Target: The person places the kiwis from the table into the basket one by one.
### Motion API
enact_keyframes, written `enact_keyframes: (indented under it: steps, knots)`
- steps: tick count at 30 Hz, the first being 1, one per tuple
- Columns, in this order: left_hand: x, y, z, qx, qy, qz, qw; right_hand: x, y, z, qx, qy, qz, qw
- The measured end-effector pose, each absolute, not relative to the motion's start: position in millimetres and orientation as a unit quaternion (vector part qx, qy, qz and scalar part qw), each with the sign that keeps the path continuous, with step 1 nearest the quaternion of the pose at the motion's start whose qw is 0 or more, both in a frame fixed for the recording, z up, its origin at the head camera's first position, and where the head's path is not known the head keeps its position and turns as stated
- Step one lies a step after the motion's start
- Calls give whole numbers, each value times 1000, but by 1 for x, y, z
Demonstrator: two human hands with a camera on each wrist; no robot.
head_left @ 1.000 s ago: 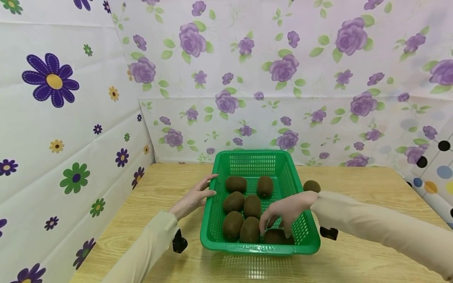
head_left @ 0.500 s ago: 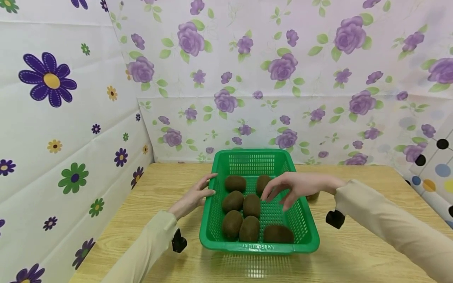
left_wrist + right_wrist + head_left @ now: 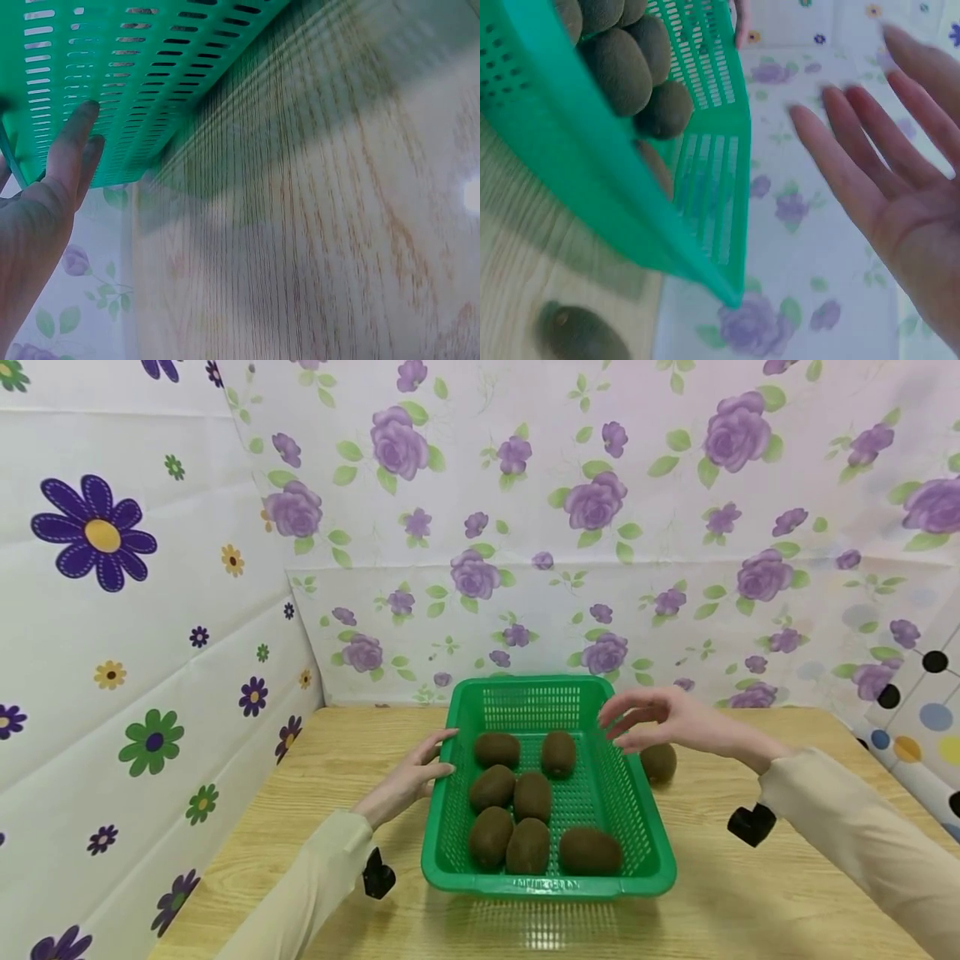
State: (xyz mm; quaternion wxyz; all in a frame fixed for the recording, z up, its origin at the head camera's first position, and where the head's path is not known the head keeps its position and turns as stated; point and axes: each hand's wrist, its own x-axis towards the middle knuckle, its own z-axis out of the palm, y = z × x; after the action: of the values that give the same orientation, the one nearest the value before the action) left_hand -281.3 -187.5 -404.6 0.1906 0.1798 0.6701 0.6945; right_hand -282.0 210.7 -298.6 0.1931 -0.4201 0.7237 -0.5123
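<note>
A green plastic basket (image 3: pixel 540 886) stands on the table with several brown kiwis inside. One kiwi (image 3: pixel 591 852) lies apart at its front right; another kiwi (image 3: pixel 558 754) sits towards the back. My left hand (image 3: pixel 405 781) grips the left rim, and in the left wrist view two fingers (image 3: pixel 69 146) lie against the slotted outer wall. Over the basket's right rim hovers my right hand (image 3: pixel 667 720), its fingers spread and holding nothing. Just outside that rim, below the hand, a single kiwi (image 3: pixel 660 766) rests on the table; the right wrist view also catches this loose kiwi (image 3: pixel 583 334).
The wood-grain table (image 3: pixel 360 735) runs back to a wall sheet (image 3: pixel 525 602) printed with purple roses. A flowered sheet (image 3: pixel 150 677) closes the left side, and a dotted one (image 3: pixel 918 727) hangs at the right.
My right hand let go of the kiwi at the basket's front right, rose, and moved back and right over the rim. The left hand kept its place on the basket.
</note>
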Motion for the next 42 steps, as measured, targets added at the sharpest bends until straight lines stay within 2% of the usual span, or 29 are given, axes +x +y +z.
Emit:
enact_keyframes:
  steps: [8, 13, 24, 36, 42]
  knots:
    - [-281, -187, -405, 178, 667, 698, 189, -281, 242, -314, -309, 807, -500, 54]
    - [-281, -187, -404, 172, 668, 698, 191, -282, 252, -327, -239, 838, -491, 10]
    - [-268, -184, -386, 178, 662, 698, 208, -286, 269, -363, -161, 814, -557, 26]
    - [-280, -187, -403, 166, 663, 703, 197, -289, 270, -403, -103, 796, -596, 21]
    - [-273, -185, -393, 169, 666, 698, 203, -293, 274, -415, -97, 799, -593, 21]
